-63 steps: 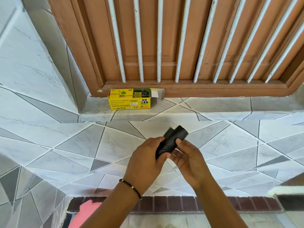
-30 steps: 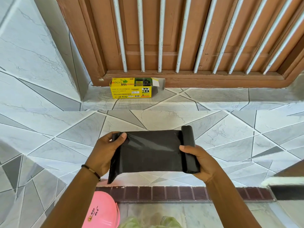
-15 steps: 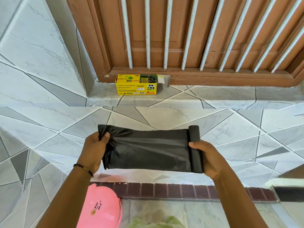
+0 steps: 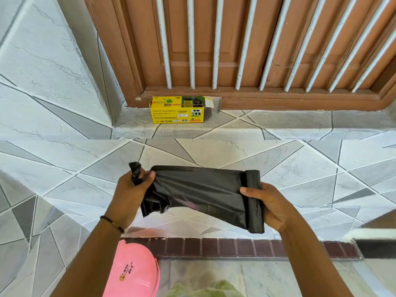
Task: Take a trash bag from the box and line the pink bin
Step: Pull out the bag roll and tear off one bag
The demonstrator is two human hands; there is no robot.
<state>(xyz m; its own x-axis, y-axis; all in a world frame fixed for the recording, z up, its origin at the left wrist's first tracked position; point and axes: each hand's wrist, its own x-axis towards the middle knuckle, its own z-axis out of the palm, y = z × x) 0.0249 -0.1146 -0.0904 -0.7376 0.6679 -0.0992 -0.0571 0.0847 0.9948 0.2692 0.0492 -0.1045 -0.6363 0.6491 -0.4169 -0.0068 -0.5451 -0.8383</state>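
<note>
A black trash bag [image 4: 199,189] is stretched between my hands in front of the tiled wall. My left hand [image 4: 134,192] clutches its bunched free end, and my right hand [image 4: 269,205] grips the rolled part [image 4: 255,202], which stands upright. The bag's lower left edge hangs loose and crumpled. The yellow trash bag box [image 4: 179,112] lies on the tiled ledge under the window, its right flap open. The pink bin [image 4: 132,273] is at the bottom, below my left forearm, only partly in view.
A brown wooden window frame [image 4: 257,99] with white bars rises behind the ledge. A dark red tile strip [image 4: 235,246] runs along the foot of the wall. A dark object with a white edge [image 4: 377,243] juts in at the right.
My left hand has gathered the bag's free end into a bunch and the sheet has slackened and crumpled at its lower left. The roll has tilted slightly in my right hand.
</note>
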